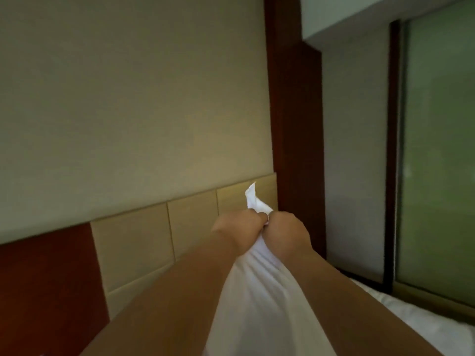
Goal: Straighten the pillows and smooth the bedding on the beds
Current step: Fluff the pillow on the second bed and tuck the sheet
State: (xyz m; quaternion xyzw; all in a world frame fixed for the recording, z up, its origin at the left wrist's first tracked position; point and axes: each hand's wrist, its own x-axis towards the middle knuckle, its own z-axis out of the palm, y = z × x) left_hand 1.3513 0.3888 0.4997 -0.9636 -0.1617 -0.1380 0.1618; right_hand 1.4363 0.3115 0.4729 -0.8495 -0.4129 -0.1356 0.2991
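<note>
Fingers [262, 217]: both sets curled tight, clamping bunched cloth.
Left hand [237, 229]: fisted, touching the right hand [289, 231].
White cotton pillowcase fabric [259, 291]: gathered between the fists, soft folds fanning downward, pointed tip above the knuckles; raised before the headboard.
Beige padded square-panelled headboard [133, 247]: smooth, seamed.
White rumpled bedding [416, 327]: lower right.
Dark reddish wooden post [295, 124]: vertical, glossy.
</note>
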